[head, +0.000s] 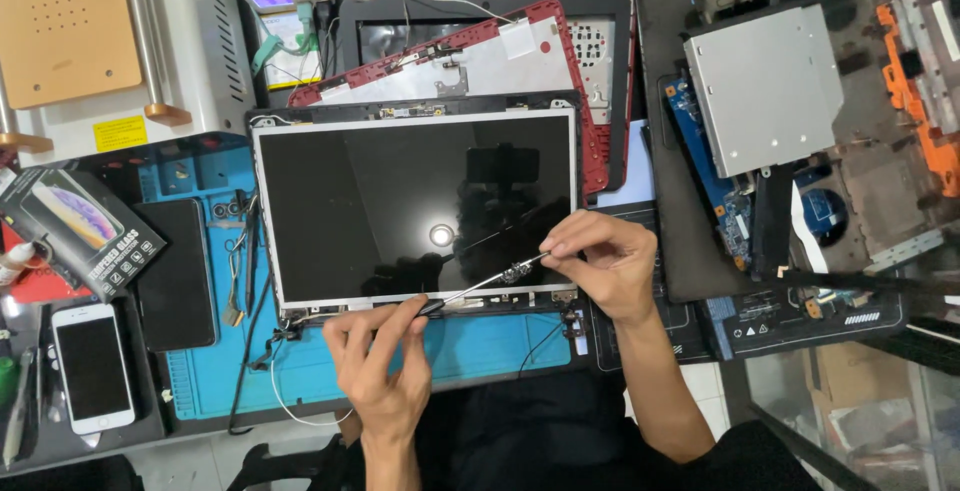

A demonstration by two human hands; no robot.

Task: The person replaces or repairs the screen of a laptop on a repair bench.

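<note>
My left hand (385, 356) and right hand (610, 261) each pinch the thin cable (490, 281) (over the screen (400, 201)). I'd best keep it slack.

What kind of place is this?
Probably a repair bench for laptops and phones. A bare laptop screen lies on a blue work mat, a loose disc drive and circuit board sit beside it, and a white phone waits nearby.
</note>
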